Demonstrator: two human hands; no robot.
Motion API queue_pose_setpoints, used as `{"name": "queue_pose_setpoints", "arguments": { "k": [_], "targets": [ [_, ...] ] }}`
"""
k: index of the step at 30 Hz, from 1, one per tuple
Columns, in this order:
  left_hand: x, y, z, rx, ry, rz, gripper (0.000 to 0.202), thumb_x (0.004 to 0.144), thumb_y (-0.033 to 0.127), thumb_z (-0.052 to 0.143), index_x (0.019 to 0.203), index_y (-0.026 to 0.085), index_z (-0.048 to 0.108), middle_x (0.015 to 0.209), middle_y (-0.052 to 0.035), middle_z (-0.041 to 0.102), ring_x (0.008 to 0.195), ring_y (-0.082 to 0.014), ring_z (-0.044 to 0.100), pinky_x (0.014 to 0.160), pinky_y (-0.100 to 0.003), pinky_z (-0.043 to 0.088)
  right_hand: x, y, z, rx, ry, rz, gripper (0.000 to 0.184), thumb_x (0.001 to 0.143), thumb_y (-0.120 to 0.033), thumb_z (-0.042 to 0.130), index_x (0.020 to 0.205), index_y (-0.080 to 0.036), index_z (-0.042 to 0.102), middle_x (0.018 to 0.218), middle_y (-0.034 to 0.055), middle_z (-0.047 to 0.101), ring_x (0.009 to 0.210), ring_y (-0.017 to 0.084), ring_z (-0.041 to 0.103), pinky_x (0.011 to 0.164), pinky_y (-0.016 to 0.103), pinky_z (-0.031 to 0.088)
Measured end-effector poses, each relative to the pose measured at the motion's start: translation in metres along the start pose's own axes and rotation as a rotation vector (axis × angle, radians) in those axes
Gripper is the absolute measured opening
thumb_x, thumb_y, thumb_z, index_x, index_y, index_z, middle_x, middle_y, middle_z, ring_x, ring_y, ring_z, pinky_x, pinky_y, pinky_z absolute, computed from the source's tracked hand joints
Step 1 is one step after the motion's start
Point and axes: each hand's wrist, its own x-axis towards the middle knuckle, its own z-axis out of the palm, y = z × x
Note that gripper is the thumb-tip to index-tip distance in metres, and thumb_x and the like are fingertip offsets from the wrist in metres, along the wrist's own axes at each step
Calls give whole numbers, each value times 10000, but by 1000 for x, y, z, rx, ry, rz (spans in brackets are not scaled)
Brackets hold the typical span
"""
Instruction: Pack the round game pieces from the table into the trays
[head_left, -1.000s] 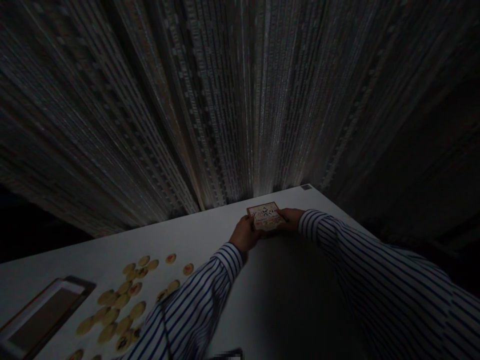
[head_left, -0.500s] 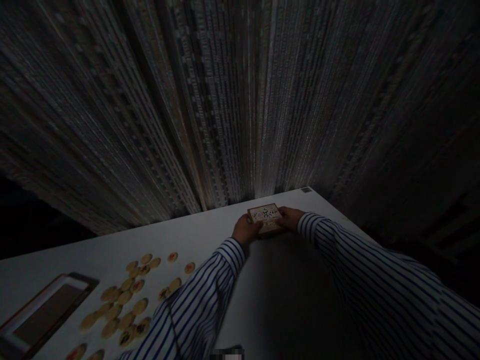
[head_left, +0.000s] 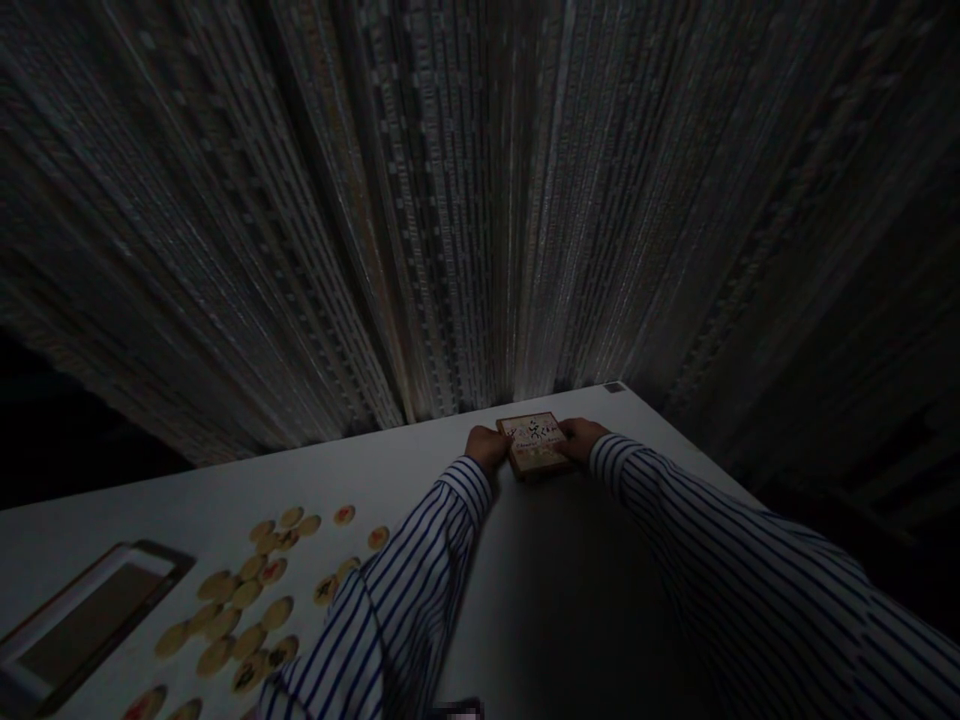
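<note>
A flat box lid [head_left: 535, 434] with dark lettering and pictures on its top lies at the far part of the white table, gripped from both sides. My left hand [head_left: 488, 447] is closed on its left edge, thumb against the side. At the right edge my right hand [head_left: 581, 440] holds it, with its fingers partly hidden. Several round Chinese chess pieces [head_left: 246, 594] are scattered on the table left of my left sleeve, some marked red and some black.
An open shallow box [head_left: 90, 625] with a brown inside lies at the left. A string curtain [head_left: 450, 250] hangs behind the white table [head_left: 360, 455]. A small dark square patch [head_left: 613, 387] sits at the table's far right corner.
My left hand has drawn slightly back to the left, its thumb moving off the lid's top to the edge. More of the printed top now shows. The chess pieces stay put.
</note>
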Motion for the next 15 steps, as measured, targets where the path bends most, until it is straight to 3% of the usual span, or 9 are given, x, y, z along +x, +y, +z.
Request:
{"name": "queue_pose_setpoints", "arguments": {
  "k": [6, 11, 15],
  "targets": [
    [-6, 1, 5, -193, -100, -126, 309, 847, 299, 510, 1110, 137, 513, 1100, -87, 549, 926, -192, 566, 773, -388, 491, 11, 12, 5, 182, 69, 81, 342, 720, -249, 569, 1045, -156, 622, 999, 73, 659, 933, 193, 598, 803, 279, 451],
    [-10, 2, 3, -340, -86, -117, 132, 821, 116, 512, 903, 61, 599, 817, -88, 661, 706, -132, 635, 614, -216, 494, 18, 16, 9, 441, 105, 166, 309, 758, -247, 546, 1028, -118, 622, 925, 92, 680, 821, 174, 638, 712, 252, 493],
    [-13, 6, -1, -426, -79, -102, 98, 792, 119, 546, 825, 71, 625, 698, -69, 674, 611, -119, 640, 559, -194, 493, 15, 13, 5, 653, 97, 178, 306, 783, -203, 522, 1076, -142, 585, 946, 77, 683, 794, 149, 646, 687, 240, 513]
  ]
}}
